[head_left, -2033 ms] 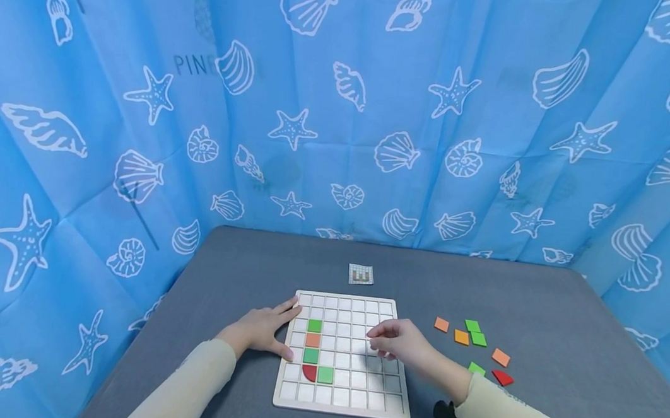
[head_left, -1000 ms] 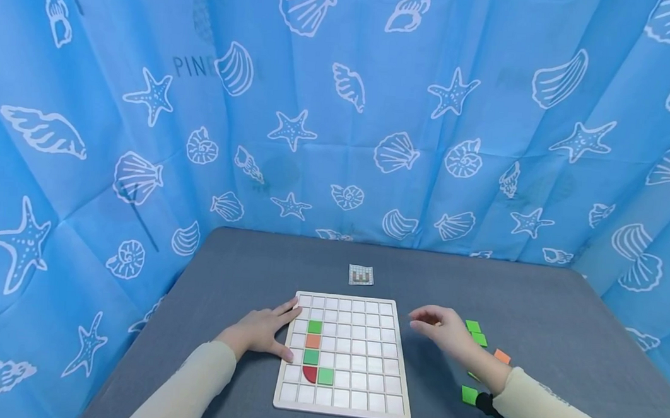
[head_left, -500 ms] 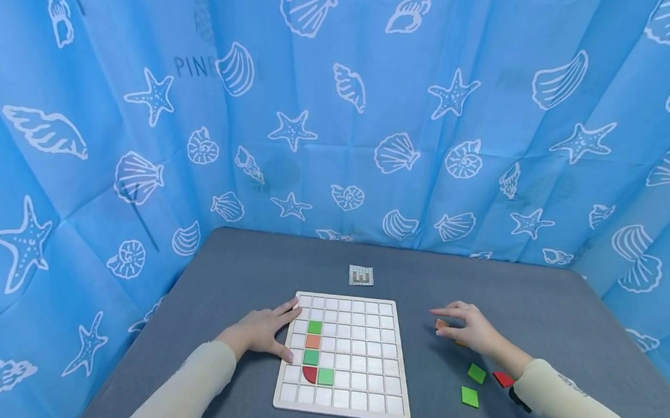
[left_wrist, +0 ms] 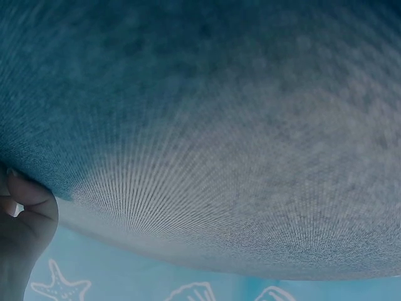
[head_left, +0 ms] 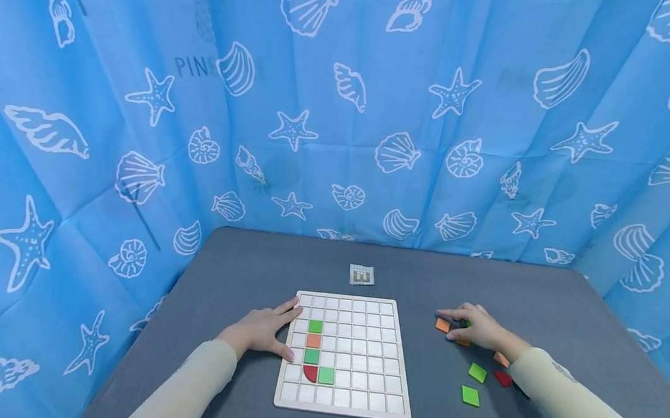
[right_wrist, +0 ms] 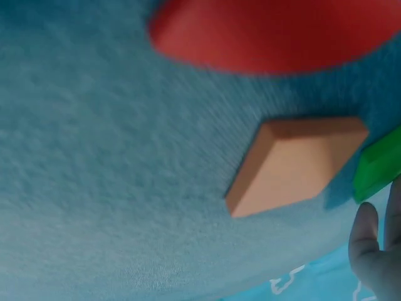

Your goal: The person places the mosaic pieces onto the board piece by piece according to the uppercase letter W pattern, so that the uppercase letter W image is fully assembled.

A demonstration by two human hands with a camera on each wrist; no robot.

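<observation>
My left hand point(head_left: 260, 330) rests with spread fingers on the left edge of a pale wooden grid board point(head_left: 381, 416). Set in the board's left columns are a green square tile point(head_left: 315, 326), an orange tile point(head_left: 313, 341), a darker green tile point(head_left: 311, 357), a red quarter-round tile point(head_left: 310, 373) and a light green tile point(head_left: 325, 376). To the right of the board, my right hand point(head_left: 476, 327) is low over the table, thumb and index finger apart on either side of a loose orange square tile point(head_left: 442, 325). Part of a yellow-orange tile point(head_left: 464, 342) shows beneath this hand.
Loose green tiles point(head_left: 470, 396) and a red quarter-round piece point(head_left: 503, 378) lie near the right forearm. Another orange tile point(right_wrist: 294, 166) lies close below the right wrist. A small patterned card point(head_left: 362, 275) is behind the board, and a blue shell-print curtain point(head_left: 338, 140) surrounds the table.
My right hand has moved right, from over the board to the loose tiles, and its thumb and index finger have spread. The left hand and the tiles in the board stay put.
</observation>
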